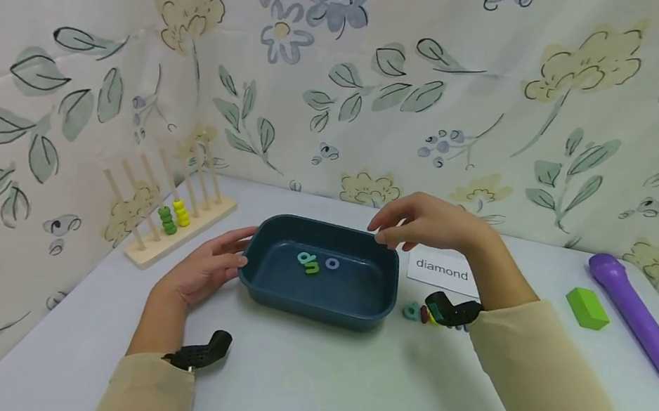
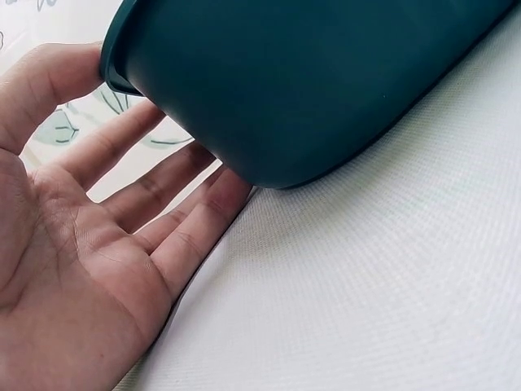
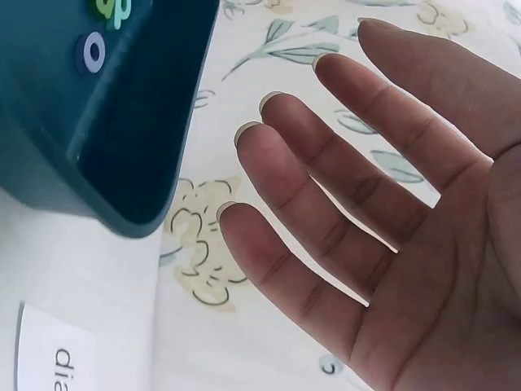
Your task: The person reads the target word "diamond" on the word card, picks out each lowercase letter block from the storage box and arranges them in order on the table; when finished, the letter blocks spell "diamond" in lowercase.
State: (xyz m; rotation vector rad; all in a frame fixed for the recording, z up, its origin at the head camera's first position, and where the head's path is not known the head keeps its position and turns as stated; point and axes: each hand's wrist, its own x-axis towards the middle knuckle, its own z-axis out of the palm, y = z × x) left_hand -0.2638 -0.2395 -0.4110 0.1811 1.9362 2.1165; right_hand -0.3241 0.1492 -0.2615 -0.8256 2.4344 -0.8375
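A dark teal plastic basin [image 1: 314, 310] sits on the table, holding a lavender ring-shaped letter o [image 1: 331, 263], a green letter [image 1: 311, 268] and a light teal letter [image 1: 305, 257]. My left hand [image 1: 208, 269] is at the basin's left end. Its thumb touches the rim and its extended fingers lie along the outer wall, as the left wrist view [image 2: 106, 244] shows of that hand. Above the basin's far right corner is my right hand [image 1: 429, 222], empty, with fingers spread and loosely bent in the right wrist view.
A card reading "diamond" [image 1: 441, 270] lies right of the basin. Before it, several colored letters [image 1: 412, 311] are partly hidden by the right wrist's camera. Farther right are a green block [image 1: 587, 309] and a purple microphone-shaped toy [image 1: 641, 319]. A wooden peg rack [image 1: 178, 233] stands at left.
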